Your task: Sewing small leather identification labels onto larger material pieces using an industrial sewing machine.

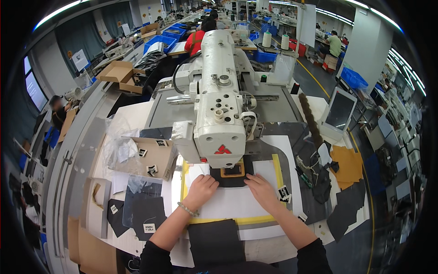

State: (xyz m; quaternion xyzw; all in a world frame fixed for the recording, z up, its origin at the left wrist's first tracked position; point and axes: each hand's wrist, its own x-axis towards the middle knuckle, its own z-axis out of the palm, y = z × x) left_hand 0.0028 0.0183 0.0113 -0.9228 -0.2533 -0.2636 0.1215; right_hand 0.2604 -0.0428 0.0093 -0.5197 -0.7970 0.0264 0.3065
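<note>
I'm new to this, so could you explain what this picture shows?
It's one view, from a camera on the person's head, looking down. The big white machine ahead looks like a sewing machine. The person's left hand and right hand touch opposite sides of a black piece beneath it; whether they pinch it, I can't tell. A white sheet with yellow edging spreads around that. On the table, an open box with small labels sits left, and a screen right.

Cardboard box [114, 72] — open, blue bin [352, 79], pillar [367, 45]
</note>
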